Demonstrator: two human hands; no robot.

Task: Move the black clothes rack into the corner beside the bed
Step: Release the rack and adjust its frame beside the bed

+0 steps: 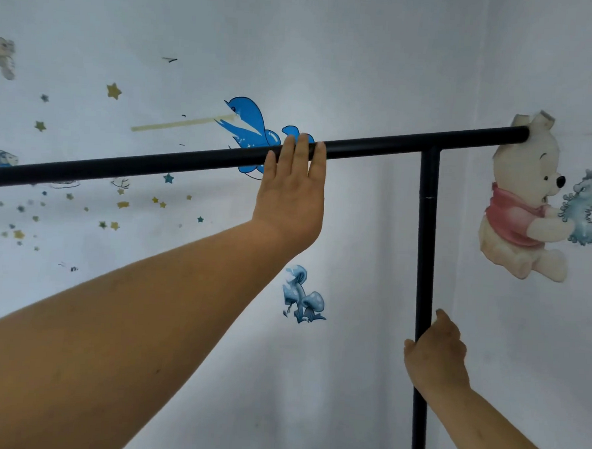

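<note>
The black clothes rack [426, 231] fills the view: a horizontal top bar runs from the left edge up to the right, and a vertical post drops from it at the right. My left hand [291, 193] is hooked over the top bar near its middle, fingers curled over it. My right hand [435, 351] is wrapped around the vertical post lower down. The rack stands close in front of a white wall. No clothes hang on it. The bed and the rack's base are out of view.
The white wall [365, 56] behind the rack carries stickers: a blue bird [248, 122], a bear [525, 202], blue mushrooms [303, 296] and several small stars. A wall corner runs vertically at the right [481, 62].
</note>
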